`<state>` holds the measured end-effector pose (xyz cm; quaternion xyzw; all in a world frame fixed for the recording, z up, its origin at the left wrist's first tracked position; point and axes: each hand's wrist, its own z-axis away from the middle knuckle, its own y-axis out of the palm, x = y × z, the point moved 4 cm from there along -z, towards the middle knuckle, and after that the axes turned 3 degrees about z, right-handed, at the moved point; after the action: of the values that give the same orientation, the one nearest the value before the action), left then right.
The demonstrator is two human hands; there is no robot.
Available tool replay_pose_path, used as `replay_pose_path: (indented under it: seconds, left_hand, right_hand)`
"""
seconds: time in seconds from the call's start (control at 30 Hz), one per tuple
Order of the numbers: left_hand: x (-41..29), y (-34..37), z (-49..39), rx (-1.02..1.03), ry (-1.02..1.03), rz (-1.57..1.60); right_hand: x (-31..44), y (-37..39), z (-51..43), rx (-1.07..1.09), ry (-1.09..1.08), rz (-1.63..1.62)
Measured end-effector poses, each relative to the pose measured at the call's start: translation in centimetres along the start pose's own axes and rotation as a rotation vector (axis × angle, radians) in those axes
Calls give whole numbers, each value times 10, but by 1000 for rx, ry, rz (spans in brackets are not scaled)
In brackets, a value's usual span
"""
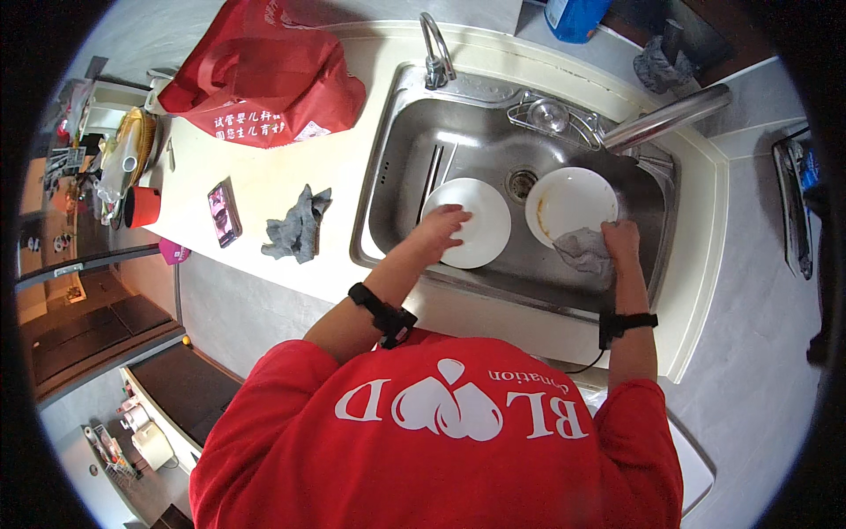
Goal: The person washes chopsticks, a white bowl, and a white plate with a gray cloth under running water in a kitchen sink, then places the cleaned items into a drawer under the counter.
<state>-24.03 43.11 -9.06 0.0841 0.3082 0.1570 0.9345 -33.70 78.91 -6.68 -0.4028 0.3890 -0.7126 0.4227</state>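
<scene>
Two white plates lie in the stainless steel sink point(410, 119). Fingers spread, my left hand point(444, 231) is over the left edge of the left plate point(481, 225); whether it touches the plate cannot be told. My right hand point(621, 243) grips a grey cloth point(581, 250) at the lower right rim of the other plate point(572, 198), which has a yellow-brown smear on its left side. The drain point(521, 185) shows between the plates. Part of the right plate's lower edge is hidden by the cloth.
A curved metal faucet point(436, 56) stands behind the sink, and a thick metal pipe point(667, 119) slants over its right corner. A wire rack point(555, 119) is at the sink's back. On the left counter are a red bag point(264, 79), a phone point(225, 215) and a dark grey cloth point(299, 225).
</scene>
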Motion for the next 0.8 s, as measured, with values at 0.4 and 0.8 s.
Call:
replay_pose_path:
  seconds: [0.4,0.8]
  left_hand:
    - [-13,27,28,305,187,330]
    - [0,18,64,539,133,382]
  right_hand:
    - [83,-1,93,-72,-241,-358]
    - [228,19,166,393,-1001,-541]
